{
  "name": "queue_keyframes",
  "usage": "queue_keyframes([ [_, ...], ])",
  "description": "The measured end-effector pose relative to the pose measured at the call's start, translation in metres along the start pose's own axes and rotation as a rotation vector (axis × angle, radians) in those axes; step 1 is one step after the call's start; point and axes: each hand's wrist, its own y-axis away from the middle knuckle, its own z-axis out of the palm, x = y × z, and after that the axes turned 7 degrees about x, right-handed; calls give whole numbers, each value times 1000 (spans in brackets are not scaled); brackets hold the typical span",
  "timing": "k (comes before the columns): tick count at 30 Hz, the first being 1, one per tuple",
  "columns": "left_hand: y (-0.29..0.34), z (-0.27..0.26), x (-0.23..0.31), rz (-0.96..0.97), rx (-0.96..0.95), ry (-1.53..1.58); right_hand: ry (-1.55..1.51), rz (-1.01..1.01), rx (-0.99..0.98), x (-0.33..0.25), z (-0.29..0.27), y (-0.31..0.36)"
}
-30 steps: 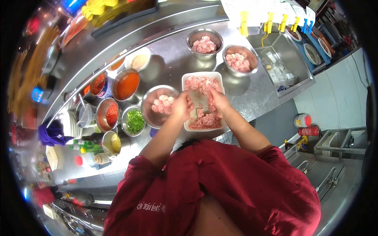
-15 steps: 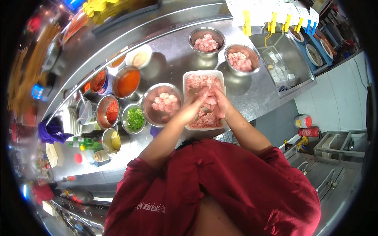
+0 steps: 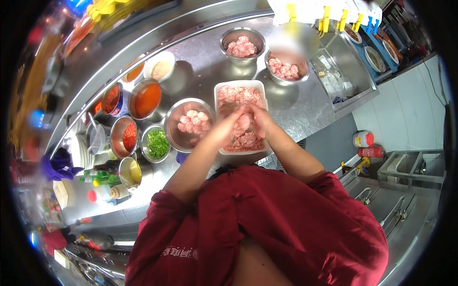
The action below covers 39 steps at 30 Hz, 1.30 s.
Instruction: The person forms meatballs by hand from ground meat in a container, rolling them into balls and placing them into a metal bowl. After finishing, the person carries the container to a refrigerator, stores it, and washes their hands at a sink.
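Observation:
Both my hands are over a white rectangular tub (image 3: 263, 90) of pink minced meat (image 3: 234, 94). My left hand (image 3: 229, 127) and my right hand (image 3: 260, 120) come together with curved fingers around a pink lump of minced meat (image 3: 244, 122). Part of the lump and several fingertips are hidden. Just left of the tub stands a steel bowl (image 3: 172, 136) with several meatballs (image 3: 194, 122) in it. Beyond the tub are two more steel bowls: one (image 3: 241, 58) holds a heap of meatballs, and the other (image 3: 281, 79) holds similar pink balls, its far rim smeared by blur.
Bowls of red sauce (image 3: 146, 98), chopped red pepper (image 3: 129, 137), chopped green onion (image 3: 158, 144) and yellow liquid (image 3: 136, 171) crowd the counter's left. Bottles (image 3: 101, 194) and stacked plates (image 3: 81, 151) stand beyond them. A sink (image 3: 334, 71) is at the far right, under clipped papers (image 3: 310, 10).
The view has shifted a little, so the counter appears slightly left. My hands stay over the tub and have turned slightly, with more of the lump showing. A pale blur now covers the far-right bowl's edge.

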Motion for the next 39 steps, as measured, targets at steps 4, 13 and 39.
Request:
queue_keyframes([
  [4, -55, -59, -25, 84, 96, 255, 164, 69, -38, -4, 6, 1],
  [13, -61, -99, -46, -77, -65, 413, 540, -125, -84, -28, 46, 30],
  [39, 76, -232, -19, 224, 361, 467, 809, -534, -202, -7, 125, -42],
])
